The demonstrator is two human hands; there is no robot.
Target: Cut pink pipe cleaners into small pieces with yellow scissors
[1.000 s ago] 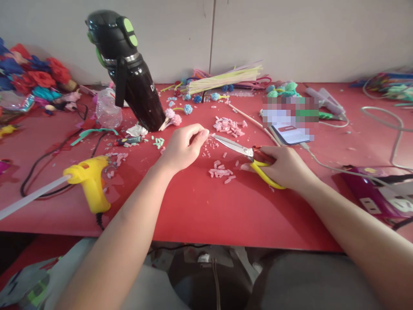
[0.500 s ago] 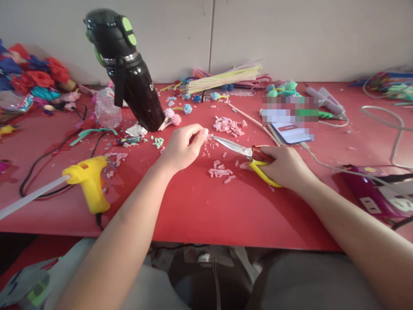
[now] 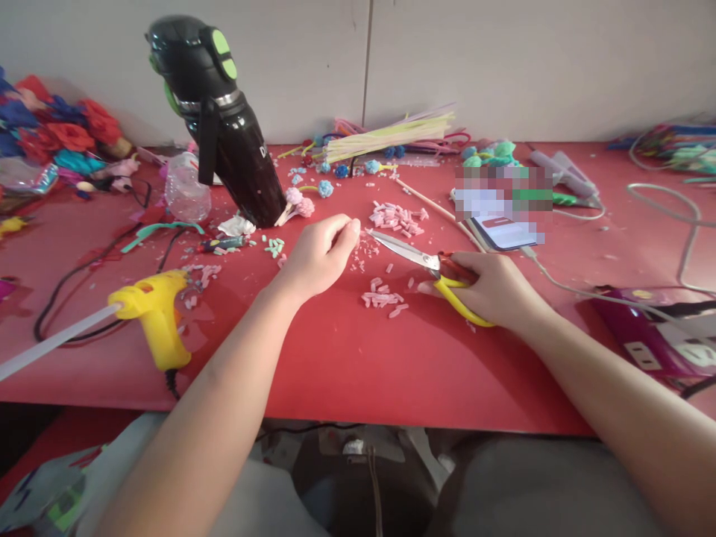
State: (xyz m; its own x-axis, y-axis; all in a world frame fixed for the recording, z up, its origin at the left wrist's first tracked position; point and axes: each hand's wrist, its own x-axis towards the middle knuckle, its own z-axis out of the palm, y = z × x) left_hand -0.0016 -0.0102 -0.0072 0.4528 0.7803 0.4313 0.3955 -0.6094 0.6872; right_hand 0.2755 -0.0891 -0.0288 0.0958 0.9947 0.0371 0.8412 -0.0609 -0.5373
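Observation:
Scissors (image 3: 408, 250) with yellow and dark orange handles are in my right hand (image 3: 495, 287), their blades nearly together and pointing left. My left hand (image 3: 321, 253) is pinched closed just left of the blade tips; whatever it holds is too small to make out. Behind the blades lies a heap of short pink pieces (image 3: 396, 217). A second group of pink pieces (image 3: 382, 297) rests in front of the scissors. Tiny pink crumbs (image 3: 365, 258) are scattered on the red table (image 3: 347, 358) between my hands.
A black bottle (image 3: 240, 142) stands behind my left hand. At the left lies a yellow glue gun (image 3: 154, 313) with its cord. Yellow and pink stems (image 3: 391, 138) lie at the back. A phone (image 3: 506, 230) with a cable and a purple case (image 3: 643, 335) are at the right.
The scissors and my right hand have shifted slightly right. Their tips are a little farther from my left fingertips, where a bit of pink no longer shows.

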